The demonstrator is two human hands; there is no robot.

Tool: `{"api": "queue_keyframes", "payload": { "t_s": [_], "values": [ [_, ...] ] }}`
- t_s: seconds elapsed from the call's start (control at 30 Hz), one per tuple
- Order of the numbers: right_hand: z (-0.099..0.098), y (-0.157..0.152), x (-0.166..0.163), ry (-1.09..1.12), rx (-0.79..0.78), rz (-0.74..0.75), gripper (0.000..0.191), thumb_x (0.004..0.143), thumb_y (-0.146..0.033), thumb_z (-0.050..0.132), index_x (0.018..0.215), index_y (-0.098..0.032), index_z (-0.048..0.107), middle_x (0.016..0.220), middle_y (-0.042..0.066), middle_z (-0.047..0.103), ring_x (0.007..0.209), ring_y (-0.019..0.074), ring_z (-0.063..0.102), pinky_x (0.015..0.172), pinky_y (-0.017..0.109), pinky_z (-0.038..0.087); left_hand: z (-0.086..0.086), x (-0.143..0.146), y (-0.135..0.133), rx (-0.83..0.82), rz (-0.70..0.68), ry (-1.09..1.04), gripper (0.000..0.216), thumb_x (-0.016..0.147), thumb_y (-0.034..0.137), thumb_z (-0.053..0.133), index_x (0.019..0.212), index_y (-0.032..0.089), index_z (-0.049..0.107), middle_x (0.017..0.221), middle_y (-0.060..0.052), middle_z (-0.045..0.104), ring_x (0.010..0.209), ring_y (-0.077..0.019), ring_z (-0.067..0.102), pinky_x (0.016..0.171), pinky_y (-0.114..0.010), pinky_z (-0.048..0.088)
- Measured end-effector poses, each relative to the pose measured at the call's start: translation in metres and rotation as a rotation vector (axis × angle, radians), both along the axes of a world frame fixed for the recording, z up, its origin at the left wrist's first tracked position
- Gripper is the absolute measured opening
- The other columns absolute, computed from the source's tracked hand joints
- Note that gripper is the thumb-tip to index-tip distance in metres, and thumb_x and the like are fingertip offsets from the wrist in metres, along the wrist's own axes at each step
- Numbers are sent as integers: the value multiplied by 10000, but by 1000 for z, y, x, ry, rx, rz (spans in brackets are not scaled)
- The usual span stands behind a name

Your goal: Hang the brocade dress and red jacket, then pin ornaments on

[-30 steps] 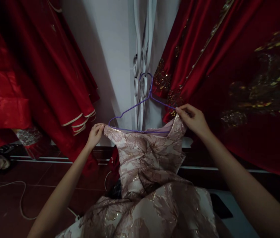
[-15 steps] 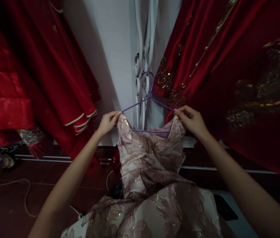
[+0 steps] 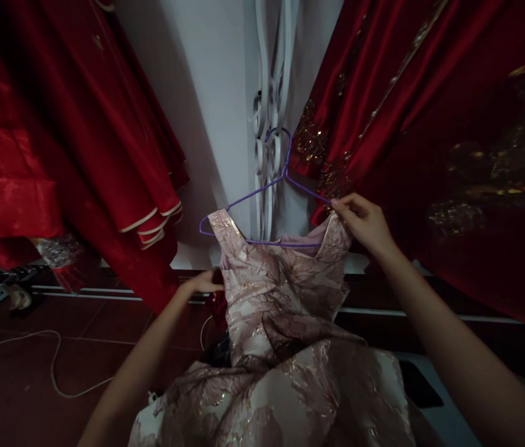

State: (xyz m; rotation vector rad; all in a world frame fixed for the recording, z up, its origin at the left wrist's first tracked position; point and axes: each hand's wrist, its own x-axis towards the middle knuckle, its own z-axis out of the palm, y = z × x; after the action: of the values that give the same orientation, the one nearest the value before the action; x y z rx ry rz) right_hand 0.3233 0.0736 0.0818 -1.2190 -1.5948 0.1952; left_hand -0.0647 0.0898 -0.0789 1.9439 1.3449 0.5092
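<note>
A pale pink brocade dress (image 3: 281,310) with gold leaf patterns hangs in front of me on a purple wire hanger (image 3: 262,192). My right hand (image 3: 365,223) pinches the dress's right shoulder strap together with the hanger's right arm. My left hand (image 3: 204,284) is lower, at the dress's left side seam below the armhole, and its fingers are hidden behind the fabric. The left strap sits over the hanger's left end. The hanger's hook points up in front of a white ornamental grille (image 3: 269,118).
Red satin gowns (image 3: 80,136) hang at the left. More red gowns with gold embroidery (image 3: 430,143) hang at the right. A white wall (image 3: 211,93) stands between them. A white cable (image 3: 53,366) runs over the dark red floor tiles at the lower left.
My left hand let go of the left strap at the hanger and dropped to the dress's left side. The strap now rests on the hanger's left end. My right hand has stayed put.
</note>
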Motion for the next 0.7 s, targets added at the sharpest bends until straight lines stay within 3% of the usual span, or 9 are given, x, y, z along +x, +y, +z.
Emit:
{"api": "queue_keyframes", "payload": {
  "t_s": [0.07,0.13,0.2,0.27,0.37,0.43,0.5,0.6,0.7],
  "values": [
    [-1,0,0,-14,13,-9,244,803,-427,530,718,-199,551,679,9,536,624,116,450,596,240,349,-24,4,-12,53,92,68,524,584,249,679,1085,177,545,1075,-108,636,997,-273,584,874,-351,437],
    [-2,1,0,-7,12,-13,251,802,-437,527,719,-201,546,678,10,532,627,119,447,599,241,353,-35,0,-17,49,176,87,411,667,243,597,1073,208,544,1094,-87,631,1020,-263,577,888,-353,421],
    [-3,3,-1,10,-7,-16,263,797,-458,524,716,-208,538,674,10,524,626,123,438,590,242,353,-34,-10,-14,33,189,64,273,739,256,512,1001,214,574,1049,-65,649,988,-231,589,875,-330,429],
    [-4,5,-1,30,-21,-11,268,786,-470,531,709,-214,531,674,10,522,631,129,437,588,244,354,-23,-23,-8,23,160,34,226,783,307,462,921,195,602,968,-55,669,919,-202,600,842,-306,448],
    [-5,7,-3,52,-14,15,248,783,-449,544,700,-215,532,679,8,526,631,126,444,603,247,358,14,-34,6,31,162,-54,334,781,439,473,892,163,624,899,-50,678,836,-185,595,795,-302,468],
    [-5,7,-3,55,-2,30,233,788,-427,546,703,-209,541,679,6,524,623,120,445,601,244,354,51,-34,19,16,205,-214,404,723,484,549,905,136,643,873,-64,682,789,-189,597,753,-313,479],
    [-3,5,-2,51,0,36,230,790,-419,549,714,-202,551,670,2,517,604,112,436,578,238,339,91,-27,36,-53,156,-300,408,665,458,623,884,116,661,801,-71,685,733,-184,602,717,-308,485],
    [-1,3,1,19,3,17,252,786,-434,555,726,-189,564,648,-9,506,589,102,430,559,227,322,148,-12,62,-129,155,-213,330,614,394,666,797,119,672,683,-57,673,633,-168,595,624,-283,483],
    [0,2,1,-35,39,-72,301,780,-476,546,727,-181,579,644,-15,522,606,102,453,573,215,331,189,0,79,-167,165,-45,256,597,337,663,768,147,665,695,-31,673,618,-150,598,586,-240,465]
  ]
}}
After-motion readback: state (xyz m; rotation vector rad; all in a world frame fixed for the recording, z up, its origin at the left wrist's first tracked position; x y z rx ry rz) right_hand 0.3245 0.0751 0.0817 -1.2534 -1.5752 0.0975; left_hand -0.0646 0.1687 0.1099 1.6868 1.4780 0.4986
